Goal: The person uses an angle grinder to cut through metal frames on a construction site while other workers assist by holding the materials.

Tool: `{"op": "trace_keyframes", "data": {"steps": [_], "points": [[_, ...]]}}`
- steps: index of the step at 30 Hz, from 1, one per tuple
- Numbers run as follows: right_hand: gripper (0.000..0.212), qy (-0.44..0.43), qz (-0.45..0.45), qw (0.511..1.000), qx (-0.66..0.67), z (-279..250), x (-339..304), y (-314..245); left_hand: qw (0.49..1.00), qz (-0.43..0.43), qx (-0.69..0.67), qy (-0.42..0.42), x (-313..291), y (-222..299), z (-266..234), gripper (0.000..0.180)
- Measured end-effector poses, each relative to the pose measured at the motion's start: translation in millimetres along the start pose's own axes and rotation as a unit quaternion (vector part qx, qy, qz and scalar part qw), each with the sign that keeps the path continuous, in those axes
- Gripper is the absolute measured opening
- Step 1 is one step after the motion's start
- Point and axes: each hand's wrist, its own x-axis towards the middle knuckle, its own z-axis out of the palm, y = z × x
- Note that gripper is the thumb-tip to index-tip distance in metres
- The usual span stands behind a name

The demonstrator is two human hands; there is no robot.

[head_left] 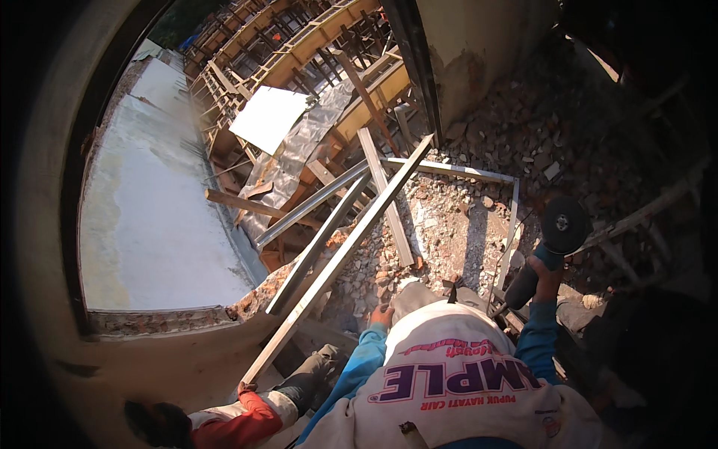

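My right hand (548,278) is wrapped around the teal and dark body of an angle grinder (548,257), held out at the right. Its round dark disc (565,224) points away from me, above the rubble and not touching the metal frame. My left hand (383,315) rests by my bent knee (416,298), its fingers lying along the grey trouser cloth and holding nothing. Beyond my knees lies a thin pale metal frame (514,217) on broken masonry. A long wooden beam (351,243) slants across on the left, beside a dark metal bar (318,243).
At lower left, another person's hand (246,388), below a red sleeve, grips the beam's near end. Broken bricks (516,135) cover the floor. A wall opening with a dark frame (75,187) gives onto a white slab (164,217) and timber formwork (299,60) outside.
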Motion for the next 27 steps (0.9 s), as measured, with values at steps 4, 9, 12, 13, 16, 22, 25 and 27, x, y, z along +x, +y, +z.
{"op": "trace_keyframes", "data": {"steps": [4,9,12,13,16,22,25,27], "points": [[0.047,-0.001,0.038,0.997,0.063,4,-7,-5,0.997,-0.017,0.068,-0.028,-9,-6,2,0.051],[0.056,-0.008,0.061,0.994,0.092,-2,-8,-16,0.995,-0.058,0.059,-0.050,-14,2,0,0.052],[0.055,0.005,0.038,0.996,0.086,-2,-5,-20,0.996,-0.058,0.066,-0.027,-8,12,0,0.051],[0.054,0.007,0.029,0.996,0.082,-1,-5,-21,0.997,-0.048,0.052,-0.026,-5,9,0,0.051],[0.054,0.012,0.056,0.995,0.086,-1,-4,-24,0.999,-0.020,0.028,-0.019,4,2,-2,0.051],[0.053,-0.005,0.058,0.992,0.113,2,-4,-20,0.998,-0.009,0.063,-0.021,-10,14,-1,0.050],[0.050,0.003,0.044,0.994,0.102,7,-7,-28,0.996,-0.020,0.088,-0.026,-14,4,-2,0.050],[0.051,0.001,0.035,0.994,0.107,4,-3,-19,0.997,-0.028,0.057,-0.031,-14,-4,-2,0.051]]}}
